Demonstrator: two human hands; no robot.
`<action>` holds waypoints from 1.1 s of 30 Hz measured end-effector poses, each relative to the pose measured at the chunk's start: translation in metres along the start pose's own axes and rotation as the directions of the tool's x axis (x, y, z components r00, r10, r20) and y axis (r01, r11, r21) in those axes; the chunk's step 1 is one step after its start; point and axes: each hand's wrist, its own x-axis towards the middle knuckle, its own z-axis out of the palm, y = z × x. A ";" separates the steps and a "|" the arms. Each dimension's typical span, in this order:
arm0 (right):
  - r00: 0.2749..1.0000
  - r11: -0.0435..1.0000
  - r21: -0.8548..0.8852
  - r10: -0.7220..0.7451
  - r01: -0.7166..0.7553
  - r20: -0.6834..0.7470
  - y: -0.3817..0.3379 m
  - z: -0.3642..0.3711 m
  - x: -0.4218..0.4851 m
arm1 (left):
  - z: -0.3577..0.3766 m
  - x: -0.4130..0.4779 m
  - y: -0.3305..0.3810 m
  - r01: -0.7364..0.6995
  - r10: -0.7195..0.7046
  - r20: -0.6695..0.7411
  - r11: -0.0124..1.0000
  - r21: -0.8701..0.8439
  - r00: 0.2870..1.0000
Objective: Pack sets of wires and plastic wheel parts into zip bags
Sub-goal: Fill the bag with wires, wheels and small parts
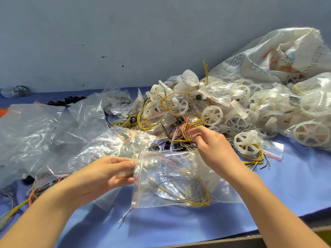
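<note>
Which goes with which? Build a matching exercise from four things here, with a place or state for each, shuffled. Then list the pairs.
1. left hand
2. right hand
3. sack
4. black wheel

A. far left, by the wall
B. pinches yellow wires
C. holds the zip bag by its edge
D. far right, crumpled

Pairs: 1-C, 2-B, 3-D, 4-A.
</note>
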 end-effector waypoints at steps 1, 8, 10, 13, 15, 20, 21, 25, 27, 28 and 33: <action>1.000 1.000 -0.026 0.018 -0.018 0.012 0.002 0.000 0.000 | 0.004 0.003 0.000 0.013 -0.012 0.045 1.000 -0.022 0.999; 0.998 0.997 -0.061 0.040 -0.037 0.057 0.005 0.000 0.000 | 0.032 0.013 -0.010 0.007 -0.004 0.242 1.000 -0.008 0.970; 0.997 0.997 -0.069 0.040 -0.035 0.063 0.006 0.000 -0.001 | 0.042 0.015 -0.012 -0.058 0.054 0.246 0.998 0.011 0.968; 0.997 0.998 -0.044 0.042 -0.039 0.066 0.007 0.000 -0.001 | 0.049 0.018 -0.014 -0.118 0.111 0.237 0.993 0.016 0.965; 0.996 0.997 0.022 0.066 -0.068 0.065 0.007 -0.003 0.000 | 0.050 0.020 -0.017 -0.106 0.097 0.246 0.994 0.025 0.965; 0.975 0.914 0.341 0.219 -0.220 0.042 0.012 -0.023 0.009 | 0.048 0.020 -0.022 -0.059 0.028 0.264 0.992 0.110 0.964; 0.966 0.884 0.397 0.254 -0.248 0.039 0.013 -0.028 0.011 | 0.047 0.019 -0.021 -0.067 0.029 0.270 0.989 0.130 0.962; 0.940 0.799 0.519 0.339 -0.303 0.026 0.019 -0.037 0.014 | 0.046 0.014 -0.018 -0.069 0.014 0.318 0.985 0.160 0.948; 0.936 0.785 0.538 0.352 -0.308 0.023 0.020 -0.037 0.014 | 0.046 0.014 -0.019 -0.055 0.011 0.315 0.990 0.131 0.949; 0.935 0.784 0.539 0.354 -0.308 0.020 0.020 -0.037 0.014 | 0.045 0.015 -0.020 -0.025 0.003 0.311 0.997 0.067 0.950; 0.938 0.785 0.545 0.347 -0.295 0.007 0.020 -0.037 0.013 | 0.037 0.022 -0.020 -0.013 0.040 0.351 0.997 -0.079 0.936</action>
